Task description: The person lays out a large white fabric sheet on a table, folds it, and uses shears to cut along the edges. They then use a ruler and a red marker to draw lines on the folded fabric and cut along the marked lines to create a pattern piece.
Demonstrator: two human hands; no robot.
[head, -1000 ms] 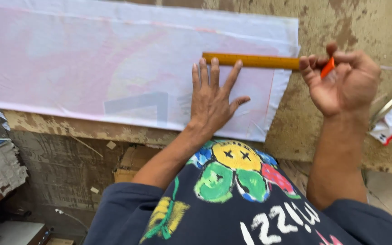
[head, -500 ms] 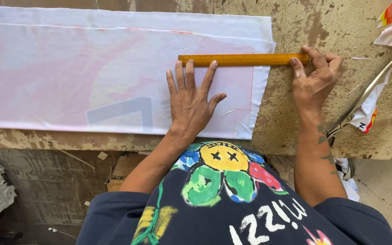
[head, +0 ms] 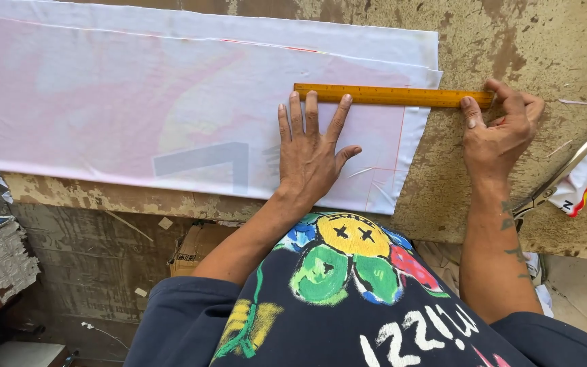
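Already the yellow ruler [head: 392,96] lies flat across the right end of the pale pink cloth [head: 171,115], parallel to the bench's far edge, with its right end running off the cloth onto the bare, stained bench [head: 511,34]. Thin red lines show on the cloth just below and beside the ruler, one dropping towards the near edge close to the cloth's right border, so some marking looks done. No fresh line along the ruler's own edge can be made out, and the cloth is uncut.

The left hand [head: 312,155] rests palm down on the cloth with its fingers [head: 295,115] spread and straight, gripping nothing; their tips touch the ruler's near edge at its left end. The right hand [head: 501,132] presses the ruler's right end, thumb on its top face and the other fingers curled over the far side. Something reddish sits inside that curl, perhaps a pencil, though the view is too poor to be sure.

A pair of scissors [head: 565,170] lies well apart, towards the bench's right edge, partly over a scrap of printed cloth [head: 579,190].
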